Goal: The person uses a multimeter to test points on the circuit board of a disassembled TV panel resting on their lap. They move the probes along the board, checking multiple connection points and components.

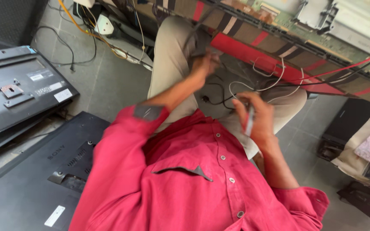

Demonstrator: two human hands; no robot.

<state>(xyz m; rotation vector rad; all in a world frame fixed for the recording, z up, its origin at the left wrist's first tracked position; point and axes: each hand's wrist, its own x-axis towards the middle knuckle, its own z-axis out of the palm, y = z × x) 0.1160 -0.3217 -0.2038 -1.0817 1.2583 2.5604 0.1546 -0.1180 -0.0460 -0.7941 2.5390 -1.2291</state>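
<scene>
I am looking down my own red shirt (193,179) and beige trousers (172,51). My left hand (205,64) reaches out over my knee and is closed on a thin black lead (193,56); motion blurs it. Nearer my chest, my right hand (255,117) grips a slim grey pen-like tool (249,119), held upright. White cable (253,83) and black cable (217,100) lie looped on my lap between the two hands. Red wires (343,68) run off to the right.
Two black flat-screen sets lie back-up on the grey tiled floor at left (18,85) and lower left (35,171). A striped red and brown cloth (253,47) with a green circuit board (287,19) spans the top. Yellow cables (86,32) trail at upper left.
</scene>
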